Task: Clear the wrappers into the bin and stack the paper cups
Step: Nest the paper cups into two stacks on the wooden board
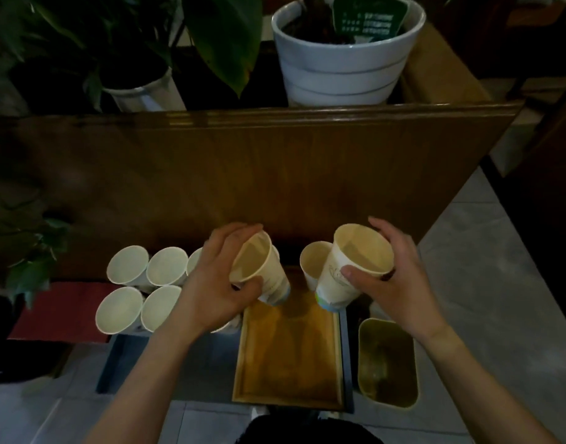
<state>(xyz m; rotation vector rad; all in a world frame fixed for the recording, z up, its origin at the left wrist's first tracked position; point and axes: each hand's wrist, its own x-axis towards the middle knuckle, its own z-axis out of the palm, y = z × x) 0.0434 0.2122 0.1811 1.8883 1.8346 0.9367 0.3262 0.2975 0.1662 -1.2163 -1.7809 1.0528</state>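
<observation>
My left hand [217, 277] grips a white paper cup [262, 274], tilted, above the far end of a wooden tray [288, 357]. My right hand [393, 277] holds a second paper cup [349, 274], also tilted and lifted. A third cup [312, 262] stands just behind it. Several upright empty cups [147, 286] cluster to the left, partly hidden by my left arm. A small green-yellow bin [387, 360] sits right of the tray. No wrapper shows in view.
A tall wooden panel [243, 168] rises right behind the cups. Potted plants stand beyond it, among them a large white pot [342, 59]. A red mat [60, 312] lies at left under the cups. Tiled floor [486, 283] shows to the right.
</observation>
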